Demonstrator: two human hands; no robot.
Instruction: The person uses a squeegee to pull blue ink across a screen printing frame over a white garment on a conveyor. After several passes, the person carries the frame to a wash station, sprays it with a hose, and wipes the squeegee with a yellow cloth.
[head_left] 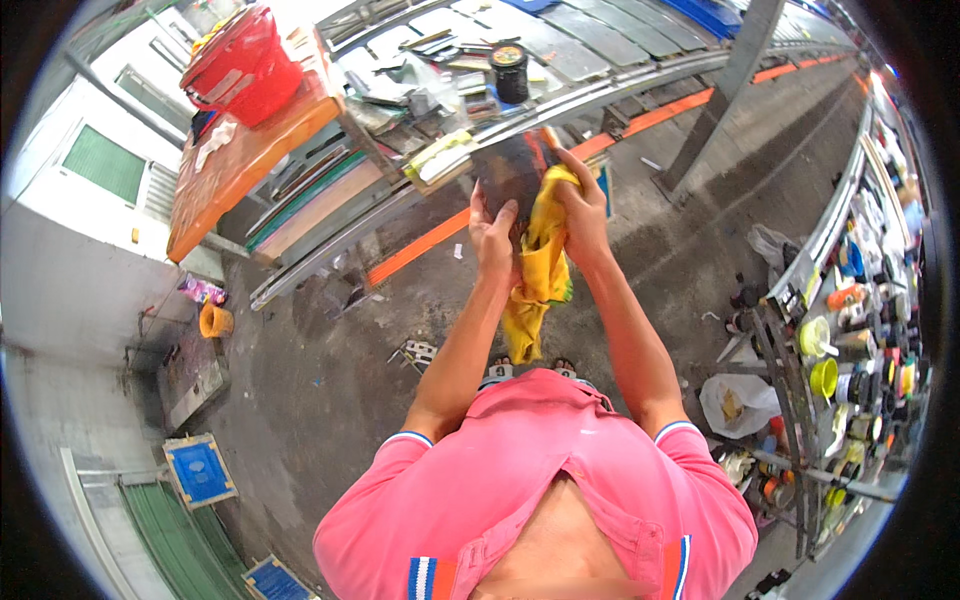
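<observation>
Both arms stretch out in front of me above the floor. My left hand [490, 232] is closed on the lower left side of a dark, roundish thing [508, 172], blurred, with an orange-red streak along its right side; its kind cannot be made out. On its other side my right hand [584, 205] grips a yellow cloth [543, 255], pressing it against or close beside the dark thing. The cloth hangs down between my wrists and shows a little green at its edge. Some of my fingers are hidden behind what they hold.
Ahead runs a long metal-framed bench [580, 45] bearing a black jar [510, 72] and loose tools. A red bucket [245, 68] stands on an orange-topped table [250, 160] at the left. Crowded shelves [800, 440] line the right; a grey post [722, 100] rises ahead right.
</observation>
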